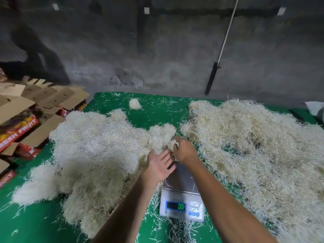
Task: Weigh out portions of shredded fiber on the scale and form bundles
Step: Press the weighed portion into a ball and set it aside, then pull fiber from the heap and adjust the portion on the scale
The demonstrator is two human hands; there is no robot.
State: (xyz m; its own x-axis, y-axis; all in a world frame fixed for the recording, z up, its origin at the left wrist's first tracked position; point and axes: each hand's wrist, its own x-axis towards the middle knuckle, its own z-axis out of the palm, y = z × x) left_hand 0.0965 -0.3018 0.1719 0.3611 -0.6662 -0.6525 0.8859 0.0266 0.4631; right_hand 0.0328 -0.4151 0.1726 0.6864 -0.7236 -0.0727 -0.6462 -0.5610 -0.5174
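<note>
hands were both at the middle of the frame, just above the scale point(182, 195). left hand point(158, 166) lay with fingers spread and fairly straight, released, touching the edge of the big pale heap of bundles point(91, 151) at left. right hand point(184, 149) was clenched on a small tuft of fiber point(171, 143), pinching it at the right edge of that heap; exact finger lay was blurred.

scale sat at lower centre on the green surface point(157, 106), its platter bare save for a few stray strands, display showing green digits that looked like zero. so the portion seemed already off the pan, and the step in hand looked like forming or placing a bundle on the left heap.

doing it well, as a judgement: keep the tuft compact, tuck loose ends in with the free hand, set it on the heap without dragging strands back over the platter, and check for zero before the next load.

counts: one scale; two hands; two large fiber masses, the fluffy heap at left and the loose shredded fiber pile point(254, 146) at right; one small separate clump point(135, 104) at upper centre of the surface; one stack of flattened cartons point(26, 120) at left edge, number cannot be told; one pole point(226, 37) leaning on the wall, upper right.
</note>
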